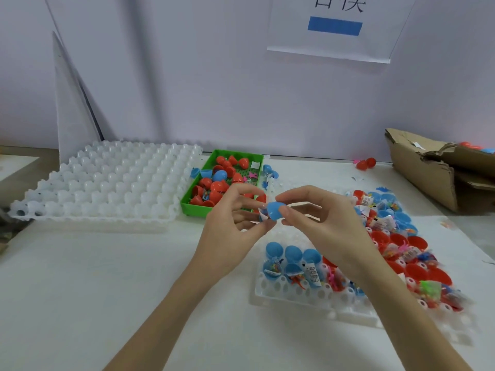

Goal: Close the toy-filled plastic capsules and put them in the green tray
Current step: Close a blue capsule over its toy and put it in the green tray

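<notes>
A blue capsule (pixel 272 211) is held in the air between both hands, above the table's middle. My left hand (pixel 230 223) pinches its left side, where a white paper tag sticks out. From the right, my right hand (pixel 318 220) grips the blue half with thumb and fingers. Just behind the hands lies the green tray (pixel 193 207), holding several red capsules and a blue one. A white holder tray (pixel 294 297) at the right carries open blue and red capsule halves (pixel 415 271) filled with bagged toys.
A large white empty holder tray (pixel 107 183) lies at the left. Loose blue halves (pixel 199 172) sit beside the green tray. Two red capsules (pixel 365 163) lie at the back right, near a torn cardboard box (pixel 428 170). A white wall stands behind.
</notes>
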